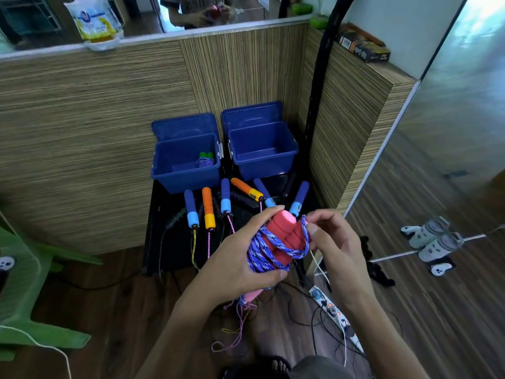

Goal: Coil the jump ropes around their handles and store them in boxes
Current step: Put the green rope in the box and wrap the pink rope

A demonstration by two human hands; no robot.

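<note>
Your left hand (240,258) is clamping the paired red foam handles (284,236); your right hand (332,243) is pinching the blue braided rope (273,248). Keep the loop taut, laying it beside the last wrap, not over it.

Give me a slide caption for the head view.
Left hand grips red handles while right hand winds blue rope.

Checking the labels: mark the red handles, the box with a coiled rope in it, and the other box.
red handles (282,218), head view, foam top end.
left blue box (175,177), head view, front wall.
right blue box (262,166), head view, front wall.
</note>
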